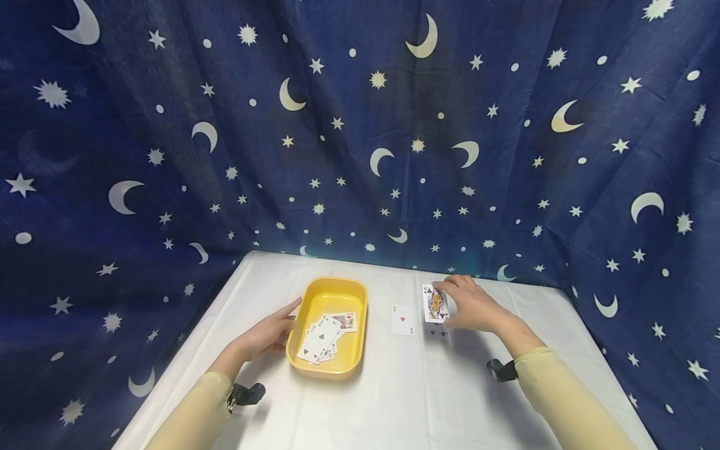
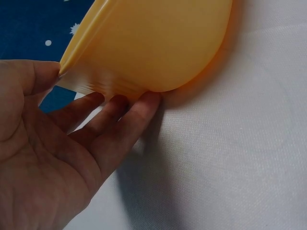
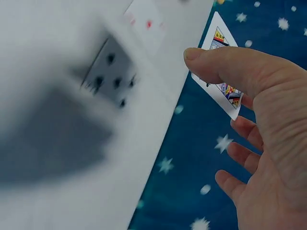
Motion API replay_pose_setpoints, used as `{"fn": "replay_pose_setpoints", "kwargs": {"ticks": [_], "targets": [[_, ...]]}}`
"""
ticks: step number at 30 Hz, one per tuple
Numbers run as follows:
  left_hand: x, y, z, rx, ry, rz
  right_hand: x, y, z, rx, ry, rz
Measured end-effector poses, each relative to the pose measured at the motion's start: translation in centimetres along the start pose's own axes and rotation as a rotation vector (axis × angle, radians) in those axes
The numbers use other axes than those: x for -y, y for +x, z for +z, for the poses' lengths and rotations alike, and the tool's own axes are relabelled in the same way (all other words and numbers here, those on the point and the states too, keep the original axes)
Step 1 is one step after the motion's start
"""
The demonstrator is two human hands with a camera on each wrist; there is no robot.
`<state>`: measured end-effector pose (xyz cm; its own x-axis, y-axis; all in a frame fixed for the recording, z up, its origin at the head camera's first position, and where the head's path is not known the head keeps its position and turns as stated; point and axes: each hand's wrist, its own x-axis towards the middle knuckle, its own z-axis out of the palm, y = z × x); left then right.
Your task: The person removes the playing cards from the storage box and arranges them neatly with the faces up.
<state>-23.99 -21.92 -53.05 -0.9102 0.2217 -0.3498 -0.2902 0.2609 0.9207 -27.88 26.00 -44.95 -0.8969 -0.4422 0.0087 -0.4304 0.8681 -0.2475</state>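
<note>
My right hand (image 1: 469,304) pinches a club face card (image 1: 434,304) between thumb and fingers, its picture side up, raised above the table. Under it, partly covered in the head view, lies a card with black pips (image 3: 110,74). To its left is an ace of hearts (image 1: 402,320), face up on the cloth. The left hand (image 1: 271,331) is at the left side of a yellow tray (image 1: 360,337). One fingertip touches the tray's rim, and the other fingers (image 2: 129,120) reach along its outer wall toward the base. Inside the tray lies a loose pile of face-up playing cards (image 1: 323,337).
A white cloth (image 1: 388,400) covers the table. Behind and beside it hangs a dark blue curtain (image 1: 337,156) printed with moons and stars, close to the table's far edge. Black wrist straps show at both sleeves.
</note>
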Motion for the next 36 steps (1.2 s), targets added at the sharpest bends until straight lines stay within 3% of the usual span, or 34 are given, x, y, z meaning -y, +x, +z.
{"fn": "replay_pose_setpoints", "kwargs": {"ticks": [8, 20, 36], "targets": [[-0.1, 0.0, -0.1, 0.005, -0.017, -0.005, -3.7, -1.9, 0.9, 0.014, -0.009, 0.041], [0.1, 0.3, -0.1, 0.018, -0.005, -0.010, -7.4, -3.4, 2.9, 0.115, 0.009, 0.143], [0.3, 0.2, -0.1, 0.012, -0.021, 0.003, -8.7, -3.3, 3.9, 0.192, 0.041, 0.197]]}}
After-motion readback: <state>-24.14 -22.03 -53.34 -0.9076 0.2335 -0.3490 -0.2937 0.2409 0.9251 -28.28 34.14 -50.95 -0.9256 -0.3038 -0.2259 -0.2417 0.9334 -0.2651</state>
